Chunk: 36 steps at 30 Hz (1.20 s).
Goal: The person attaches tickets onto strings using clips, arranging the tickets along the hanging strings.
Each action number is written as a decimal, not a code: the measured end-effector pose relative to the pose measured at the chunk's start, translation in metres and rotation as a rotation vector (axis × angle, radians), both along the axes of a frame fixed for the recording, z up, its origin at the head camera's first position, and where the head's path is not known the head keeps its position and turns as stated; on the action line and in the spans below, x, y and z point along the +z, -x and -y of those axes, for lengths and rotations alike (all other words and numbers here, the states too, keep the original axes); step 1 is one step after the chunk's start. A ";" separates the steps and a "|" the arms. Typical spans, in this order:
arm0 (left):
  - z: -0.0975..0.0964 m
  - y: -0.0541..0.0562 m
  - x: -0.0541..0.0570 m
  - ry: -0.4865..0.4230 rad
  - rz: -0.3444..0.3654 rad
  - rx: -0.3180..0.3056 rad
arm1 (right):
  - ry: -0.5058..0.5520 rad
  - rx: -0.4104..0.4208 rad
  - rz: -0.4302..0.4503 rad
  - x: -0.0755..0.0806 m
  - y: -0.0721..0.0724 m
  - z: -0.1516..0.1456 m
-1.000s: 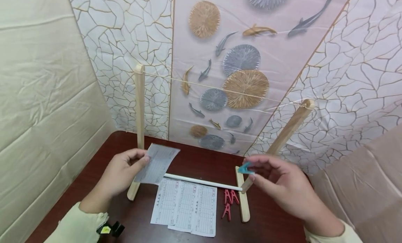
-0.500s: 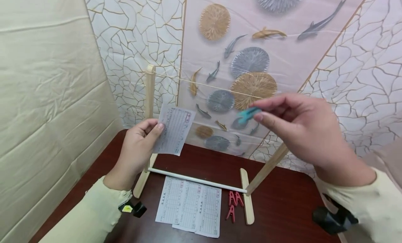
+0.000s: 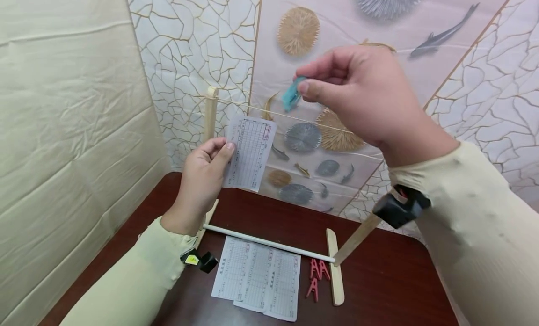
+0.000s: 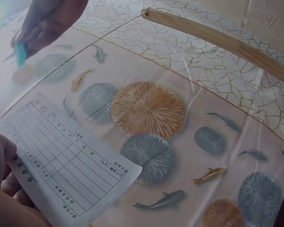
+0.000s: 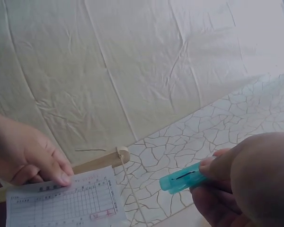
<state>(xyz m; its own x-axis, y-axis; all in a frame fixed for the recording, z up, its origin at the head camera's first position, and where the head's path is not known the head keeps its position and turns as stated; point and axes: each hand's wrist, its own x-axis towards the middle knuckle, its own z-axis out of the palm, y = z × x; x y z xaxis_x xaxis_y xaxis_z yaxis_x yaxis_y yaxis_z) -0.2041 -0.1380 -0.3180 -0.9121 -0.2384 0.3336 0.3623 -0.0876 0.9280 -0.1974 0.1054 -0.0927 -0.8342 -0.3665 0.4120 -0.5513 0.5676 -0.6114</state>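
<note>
My left hand (image 3: pixel 207 176) pinches a printed paper slip (image 3: pixel 251 155) by its left edge, thumb in front. The slip stands upright, its top a little below the left part of a string (image 3: pixel 309 121). Above that string, my right hand (image 3: pixel 358 90) pinches a teal clothespin (image 3: pixel 292 96) between thumb and fingers. In the right wrist view the clothespin (image 5: pixel 182 179) points toward the slip, its tip apart from both slip and string. The string runs from the left wooden post (image 3: pixel 211 111); its right end is hidden behind my right arm.
Several similar slips (image 3: pixel 257 277) overlap on the dark red table (image 3: pixel 379 279). Beside them lie three red clothespins (image 3: pixel 313 290). A white rod (image 3: pixel 269 244) joins the wooden feet (image 3: pixel 334 270) low down. The right post (image 3: pixel 358 237) leans outward, partly behind my sleeve.
Both hands have risen from near the table. The slip has moved up and turned its printed side to the head view; the clothespin has gone up and left, above the string.
</note>
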 end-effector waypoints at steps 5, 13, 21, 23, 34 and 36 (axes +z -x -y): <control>-0.002 0.003 0.003 -0.032 -0.010 -0.004 | -0.022 0.023 0.046 0.003 0.012 0.024; -0.001 0.005 0.004 -0.044 -0.018 0.037 | -0.079 0.069 0.087 -0.003 0.029 0.059; -0.003 0.008 0.005 -0.040 -0.024 0.058 | -0.130 0.059 0.081 -0.005 0.035 0.070; -0.003 0.008 0.006 -0.025 -0.029 0.075 | -0.131 0.062 0.085 -0.005 0.036 0.070; -0.006 0.009 0.008 -0.045 -0.032 0.113 | -0.123 0.073 0.131 -0.006 0.042 0.073; -0.006 0.009 0.008 -0.043 -0.023 0.126 | -0.130 0.071 0.130 -0.006 0.043 0.074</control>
<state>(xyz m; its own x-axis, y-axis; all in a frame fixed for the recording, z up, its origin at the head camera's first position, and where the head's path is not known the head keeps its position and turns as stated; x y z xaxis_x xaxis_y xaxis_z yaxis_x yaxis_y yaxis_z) -0.2127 -0.1325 -0.3099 -0.8663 -0.3651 0.3409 0.3940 -0.0800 0.9156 -0.2405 0.0313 -0.0983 -0.8476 -0.4694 0.2476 -0.5138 0.6092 -0.6040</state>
